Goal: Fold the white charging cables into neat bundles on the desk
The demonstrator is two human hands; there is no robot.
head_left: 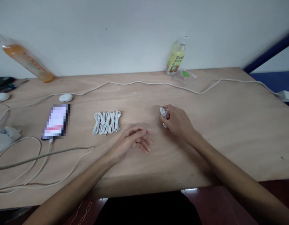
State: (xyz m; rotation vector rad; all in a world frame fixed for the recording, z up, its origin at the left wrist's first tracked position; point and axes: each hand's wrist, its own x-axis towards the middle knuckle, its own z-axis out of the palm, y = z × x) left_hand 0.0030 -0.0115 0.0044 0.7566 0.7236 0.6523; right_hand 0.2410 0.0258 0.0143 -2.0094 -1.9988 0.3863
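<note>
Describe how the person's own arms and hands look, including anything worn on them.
Both forearms show bare, with no sleeve in view; they are slim and taper toward the wrists. The left hand and right hand are ungloved, and no watch, bracelet or ring is visible on either. Black clothing shows at the bottom edge, over the lap.

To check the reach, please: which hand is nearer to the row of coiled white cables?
Left. The left hand is just right of the row of coiled white cables; the right hand is farther right, holding another coiled cable.
</note>
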